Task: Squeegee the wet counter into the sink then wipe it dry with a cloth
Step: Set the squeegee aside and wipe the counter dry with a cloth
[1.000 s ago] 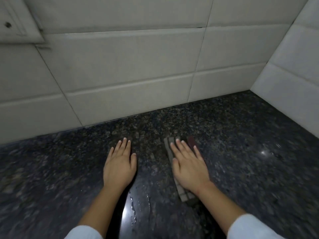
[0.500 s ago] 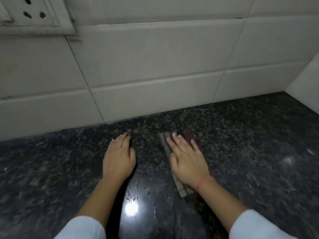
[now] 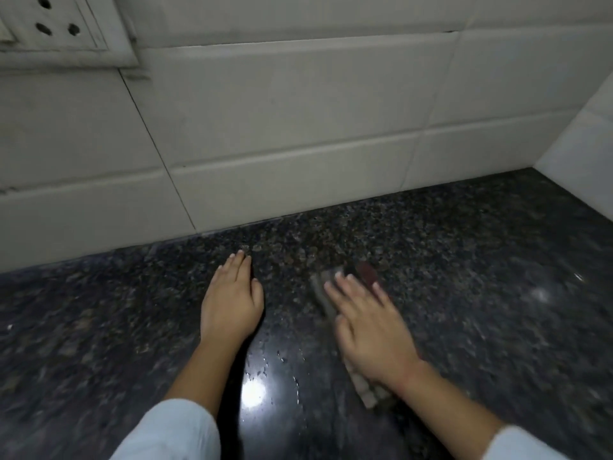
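My left hand [image 3: 230, 302] lies flat on the counter [image 3: 481, 293], palm down. My right hand [image 3: 371, 330] is just to its right, flat on the cloth [image 3: 368, 391] — cloth sticks out ahead of my fingertips and behind my wrist. Water drops [image 3: 265, 360] sit between the hands. Tiled wall [image 3: 298, 127] behind the counter, socket plate [image 3: 56, 28] on it up left — side wall [image 3: 583, 154] at right.

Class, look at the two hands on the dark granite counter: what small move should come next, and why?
Probably slide the right hand, pressed flat on the folded checked cloth, toward the water droplets glinting between the hands near the light reflection. That patch of the dark speckled granite counter looks wet, and the left hand rests flat beside it, bracing.
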